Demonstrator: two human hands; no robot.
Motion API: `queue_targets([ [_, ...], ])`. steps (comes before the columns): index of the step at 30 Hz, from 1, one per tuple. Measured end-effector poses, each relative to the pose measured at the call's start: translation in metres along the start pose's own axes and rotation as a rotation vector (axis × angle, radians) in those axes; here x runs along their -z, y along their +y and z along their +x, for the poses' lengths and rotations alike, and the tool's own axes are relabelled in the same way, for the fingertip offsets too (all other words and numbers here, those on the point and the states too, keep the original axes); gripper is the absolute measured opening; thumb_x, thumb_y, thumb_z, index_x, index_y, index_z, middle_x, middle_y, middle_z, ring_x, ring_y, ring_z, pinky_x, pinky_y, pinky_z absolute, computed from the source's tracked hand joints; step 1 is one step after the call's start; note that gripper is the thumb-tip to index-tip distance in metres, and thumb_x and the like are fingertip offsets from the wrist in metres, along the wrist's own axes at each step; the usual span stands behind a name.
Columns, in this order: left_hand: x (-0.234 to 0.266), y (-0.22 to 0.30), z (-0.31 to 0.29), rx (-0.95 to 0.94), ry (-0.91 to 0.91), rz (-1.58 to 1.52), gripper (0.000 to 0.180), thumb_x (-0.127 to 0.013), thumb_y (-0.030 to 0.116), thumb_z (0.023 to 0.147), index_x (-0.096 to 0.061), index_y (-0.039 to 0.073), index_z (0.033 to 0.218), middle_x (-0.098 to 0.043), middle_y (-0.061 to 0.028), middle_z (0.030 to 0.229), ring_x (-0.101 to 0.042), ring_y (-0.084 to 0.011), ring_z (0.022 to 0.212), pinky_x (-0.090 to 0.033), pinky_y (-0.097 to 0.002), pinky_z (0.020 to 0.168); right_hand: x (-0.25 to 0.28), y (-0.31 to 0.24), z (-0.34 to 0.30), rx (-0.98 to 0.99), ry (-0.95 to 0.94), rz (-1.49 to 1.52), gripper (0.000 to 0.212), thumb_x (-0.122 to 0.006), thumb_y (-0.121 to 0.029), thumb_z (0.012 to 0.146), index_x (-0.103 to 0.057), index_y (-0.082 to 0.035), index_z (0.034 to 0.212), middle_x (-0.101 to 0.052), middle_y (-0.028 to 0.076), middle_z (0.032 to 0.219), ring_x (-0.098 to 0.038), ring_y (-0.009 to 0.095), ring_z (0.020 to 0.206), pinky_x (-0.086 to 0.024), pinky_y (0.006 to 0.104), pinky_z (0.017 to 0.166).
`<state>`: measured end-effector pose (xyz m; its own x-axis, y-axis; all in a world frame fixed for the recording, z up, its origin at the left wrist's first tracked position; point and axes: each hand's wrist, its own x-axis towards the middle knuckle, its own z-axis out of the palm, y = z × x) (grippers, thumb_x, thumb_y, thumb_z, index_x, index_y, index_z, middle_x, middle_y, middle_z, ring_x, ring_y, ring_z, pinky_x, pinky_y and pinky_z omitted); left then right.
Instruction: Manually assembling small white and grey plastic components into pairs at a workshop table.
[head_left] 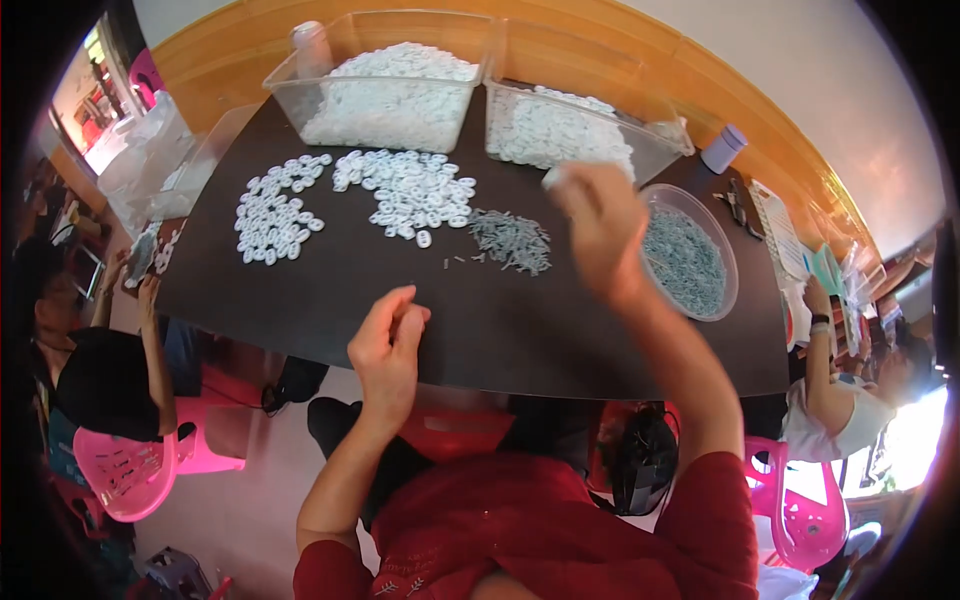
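Right hand [600, 235] blurred, perhaps pinching a white piece; left hand [388, 345] loosely curled | grey pins [512, 240]; bowl [722, 300]

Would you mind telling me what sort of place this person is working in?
Probably a small hand-assembly workshop. Clear bins of white plastic rings stand on a dark table, a round tub holds small grey metal parts, and other people sit at the sides on pink plastic chairs.

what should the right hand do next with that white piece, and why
Probably carry it on to the clear bin just ahead and let go. The right hand is raised over the dark table, blurred, with a small white piece at its fingertips, close to that bin of white rings. The left hand rests near the table edge, fingers pinched; whether it holds anything is unclear.
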<state>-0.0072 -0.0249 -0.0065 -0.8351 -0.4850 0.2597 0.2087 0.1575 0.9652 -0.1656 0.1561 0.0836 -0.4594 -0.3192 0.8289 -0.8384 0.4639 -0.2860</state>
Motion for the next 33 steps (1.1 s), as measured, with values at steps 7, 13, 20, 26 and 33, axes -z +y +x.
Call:
queue_targets([
  [7,0.022,-0.016,0.064,-0.094,0.07,0.235,0.017,-0.06,0.003,0.085,-0.063,-0.004,0.1,-0.063,-0.0041,0.084,-0.056,-0.0085,0.074,-0.046,-0.0214,0.066,-0.015,0.099,0.087,-0.211,-0.023,-0.255,0.018,-0.06,-0.008,0.079,-0.064,-0.001,0.095,-0.064,0.014,0.09,-0.061,0.025,0.082,-0.047,0.0336,0.072],
  [13,0.017,-0.015,0.103,-0.397,-0.037,0.692,0.019,-0.062,0.0,0.077,-0.067,0.007,0.095,-0.054,-0.0053,0.069,-0.054,-0.0202,0.065,-0.044,-0.0286,0.062,-0.04,0.078,0.063,0.048,-0.017,-0.362,0.018,-0.063,-0.005,0.073,-0.064,-0.002,0.091,-0.062,0.012,0.085,-0.058,0.029,0.08,-0.046,0.0388,0.071],
  [20,0.0,-0.037,0.119,-0.664,-0.101,0.925,0.019,-0.067,0.003,0.07,-0.068,0.013,0.086,-0.052,-0.0056,0.069,-0.055,-0.0229,0.069,-0.044,-0.0346,0.058,-0.036,0.022,0.018,0.245,-0.158,-0.103,0.019,-0.068,0.003,0.067,-0.062,-0.003,0.084,-0.061,0.011,0.083,-0.056,0.029,0.077,-0.047,0.0361,0.067],
  [26,0.003,-0.037,0.113,-0.73,-0.121,0.905,0.013,-0.068,0.003,0.068,-0.065,0.01,0.078,-0.051,-0.0056,0.069,-0.055,-0.0226,0.068,-0.044,-0.0349,0.056,-0.037,0.015,-0.002,0.202,-0.221,-0.01,0.015,-0.067,0.002,0.069,-0.063,-0.003,0.081,-0.06,0.01,0.082,-0.056,0.028,0.077,-0.046,0.0357,0.066],
  [33,0.017,-0.02,0.096,-0.636,-0.145,0.826,0.01,-0.067,0.004,0.069,-0.064,0.011,0.077,-0.051,-0.0052,0.068,-0.055,-0.0229,0.067,-0.044,-0.0347,0.055,-0.061,0.008,-0.033,0.029,-0.404,0.164,0.008,-0.066,-0.002,0.073,-0.064,-0.004,0.08,-0.06,0.008,0.079,-0.056,0.027,0.077,-0.046,0.0368,0.067],
])
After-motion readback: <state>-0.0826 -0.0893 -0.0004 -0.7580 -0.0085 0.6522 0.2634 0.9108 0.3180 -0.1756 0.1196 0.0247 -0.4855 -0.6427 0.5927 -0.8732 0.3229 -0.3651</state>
